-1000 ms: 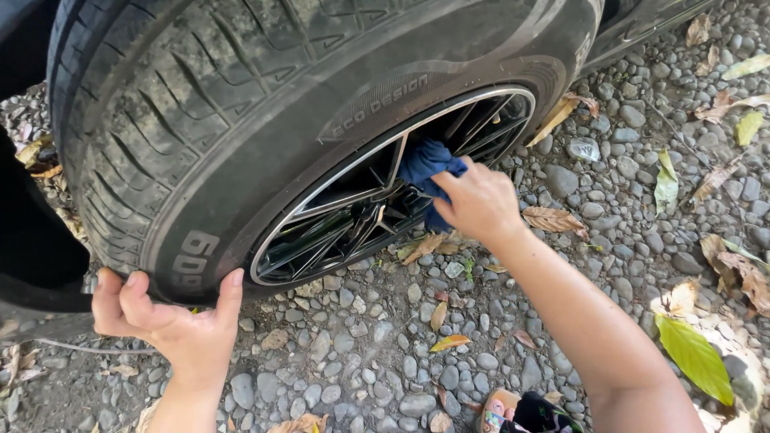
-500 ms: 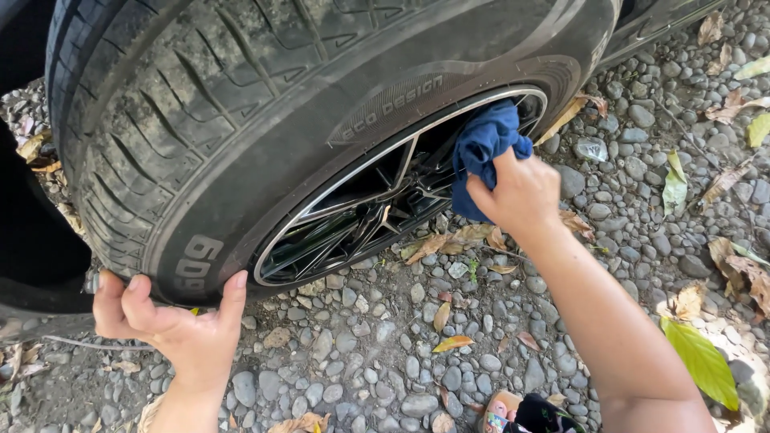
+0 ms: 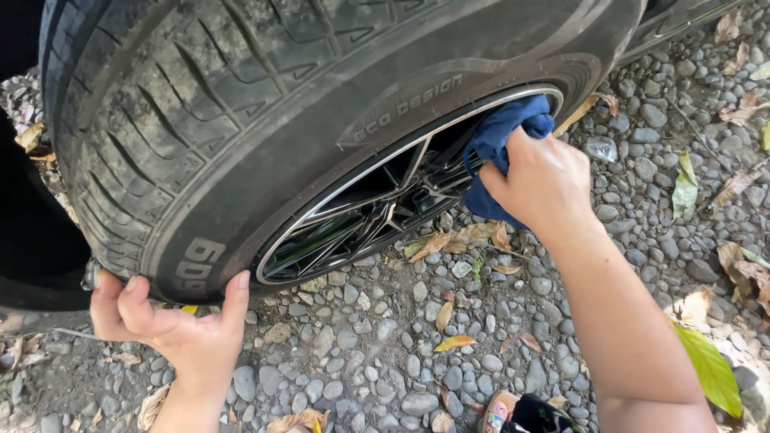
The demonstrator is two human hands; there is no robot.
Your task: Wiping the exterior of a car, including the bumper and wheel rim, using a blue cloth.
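Note:
A large black car tyre fills the upper left of the head view, with a dark spoked alloy rim edged in bright metal. My left hand cups the tyre's lower edge, thumb and fingers spread against the rubber. My right hand grips a bunched blue cloth and presses it against the rim's right side, near the spokes. Part of the cloth hangs below my fingers.
Grey gravel with dry brown leaves lies under and around the wheel. Green leaves sit at the right. A dark car body edges the far left. A colourful sandal shows at the bottom.
My right hand has moved the blue cloth from the rim's middle spokes up and right to the rim's right edge. My left hand has stayed on the tyre.

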